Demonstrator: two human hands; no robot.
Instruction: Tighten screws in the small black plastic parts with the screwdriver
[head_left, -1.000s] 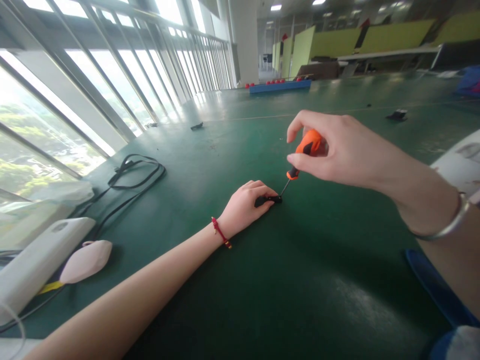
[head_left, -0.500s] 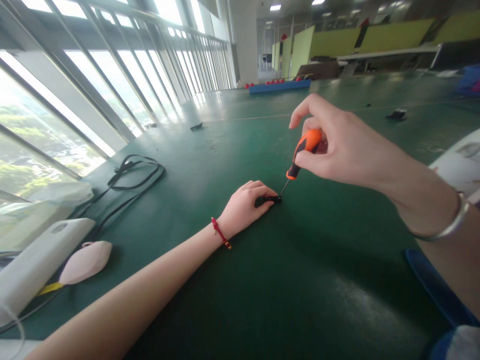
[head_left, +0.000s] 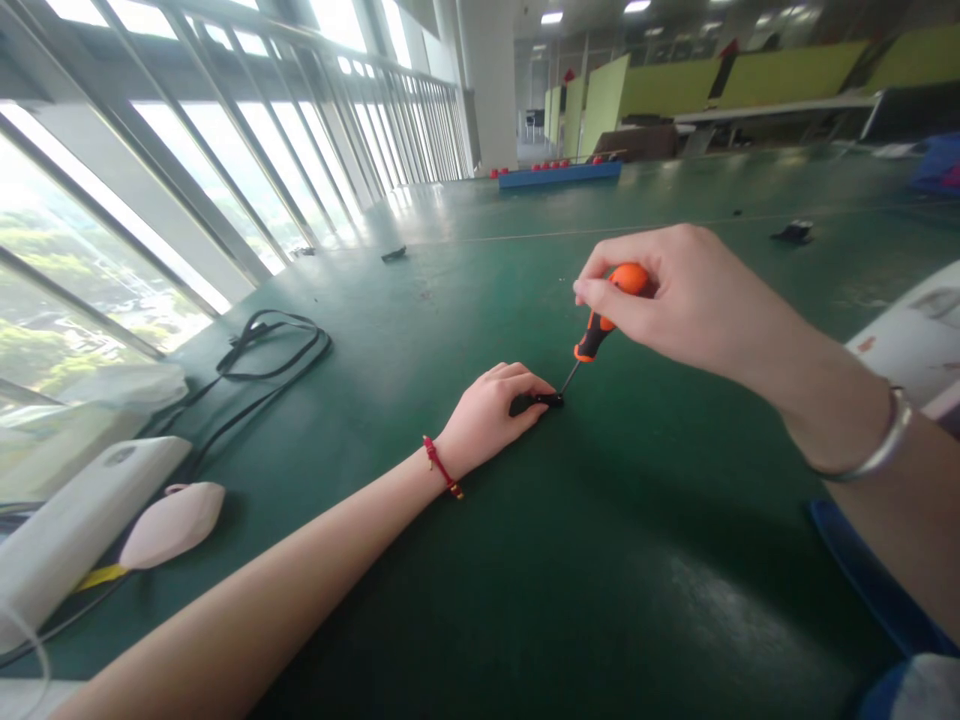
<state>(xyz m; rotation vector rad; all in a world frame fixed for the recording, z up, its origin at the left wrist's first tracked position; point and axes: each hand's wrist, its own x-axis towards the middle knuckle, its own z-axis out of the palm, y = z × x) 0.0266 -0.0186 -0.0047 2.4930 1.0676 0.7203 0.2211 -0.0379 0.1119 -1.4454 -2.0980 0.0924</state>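
Near the middle of the green table (head_left: 465, 600), my left hand (head_left: 495, 415) pinches a small black part (head_left: 551, 399) between thumb and fingers, low against the surface. What kind of part it is cannot be made out. My right hand (head_left: 675, 290) is closed round the upper handle of an orange and black screwdriver (head_left: 596, 335). The screwdriver leans, with its handle up to the right. Its thin metal shaft runs down to the right end of the black part, where the tip appears to meet it.
Left of my arm lie a looped black cable (head_left: 281, 345), a pale pink pouch-like object (head_left: 172, 525) and a long white box-shaped object (head_left: 97, 510). Farther off are a blue tray (head_left: 559, 175) with red pieces and a small black object (head_left: 793, 232). A railing lines the left side.
My right hand's fingers have closed in from a raised, spread pose onto the screwdriver handle, and the wrist has turned slightly. My left hand and the black part stay put.
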